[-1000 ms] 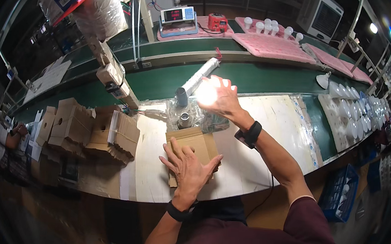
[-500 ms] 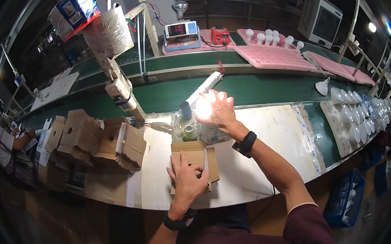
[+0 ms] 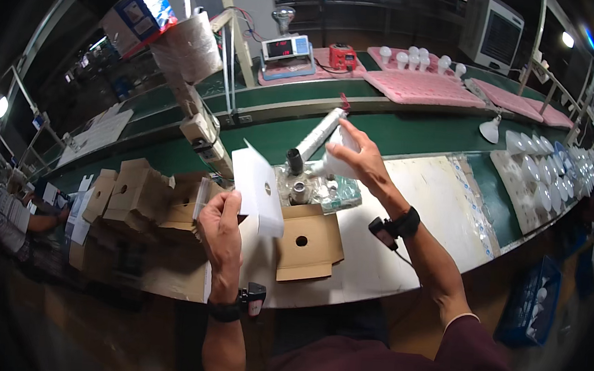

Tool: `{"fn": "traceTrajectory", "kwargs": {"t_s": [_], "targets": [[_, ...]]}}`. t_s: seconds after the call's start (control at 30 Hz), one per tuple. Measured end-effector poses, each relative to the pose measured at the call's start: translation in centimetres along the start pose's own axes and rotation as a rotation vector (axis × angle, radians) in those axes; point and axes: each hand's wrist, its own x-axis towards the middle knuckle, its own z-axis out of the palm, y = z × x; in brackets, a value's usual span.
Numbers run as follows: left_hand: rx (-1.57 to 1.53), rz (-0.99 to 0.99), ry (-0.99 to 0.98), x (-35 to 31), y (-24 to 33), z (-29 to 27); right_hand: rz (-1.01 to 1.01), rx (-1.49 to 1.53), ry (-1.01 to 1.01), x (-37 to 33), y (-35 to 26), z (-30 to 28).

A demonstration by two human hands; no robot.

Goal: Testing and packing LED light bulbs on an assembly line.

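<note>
My left hand pinches a folded white card with a round hole, held upright above the table. My right hand grips a white reflector light bulb, unlit, its narrow end pointing left toward the sockets. A dark upright socket stands beside that end; whether they touch I cannot tell. Nearer to me is a metal-rimmed socket on a plastic-wrapped base. Between my hands, a brown cardboard insert with a round hole and folded edges lies on the white tabletop.
Stacked brown cardboard inserts stand at left, beyond them another person's arm. A post with a switch box rises behind. Across the green belt are a meter and bulbs on pink foam. More bulbs fill a rack at right.
The bulb in my right hand has gone from lit to unlit. My left hand has left the brown cardboard, moved left and up, and now holds the white card.
</note>
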Motion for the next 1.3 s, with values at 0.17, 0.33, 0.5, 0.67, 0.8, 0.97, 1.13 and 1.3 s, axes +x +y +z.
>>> {"fn": "traceTrajectory", "kwargs": {"t_s": [0.17, 0.33, 0.5, 0.67, 0.8, 0.97, 1.13, 1.3], "targets": [[-0.251, -0.201, -0.212, 0.8, -0.8, 4.9, 0.134, 0.51, -0.104, -4.0, -3.0, 1.1], [-0.185, -0.011, -0.47, 1.1, -0.2, 7.6, 0.322, 0.966, -0.142, -3.5, -1.1, -0.1], [0.385, 0.293, -0.503, 5.0, -0.8, 10.5, 0.371, 1.192, -0.304, -0.6, 2.8, -1.4], [0.599, 0.435, -0.382, 15.8, -2.3, 13.0, 0.265, 0.35, 0.03, 6.2, 10.5, -8.9], [1.053, 0.61, -0.21, 26.1, -6.9, 10.5, 0.32, -0.416, 0.597, 10.1, 19.3, -24.9], [1.313, 0.438, -0.204, 32.8, -15.4, 5.9, 0.525, -0.775, 0.771, 9.3, 28.3, -41.2], [1.306, 0.331, -0.198, 34.0, -16.9, 3.2, 0.471, -0.854, 0.904, 11.9, 33.2, -50.1], [1.407, 0.272, -0.169, 33.4, -14.4, 3.4, 0.109, -1.128, 1.008, 17.3, 34.7, -54.6]]}}
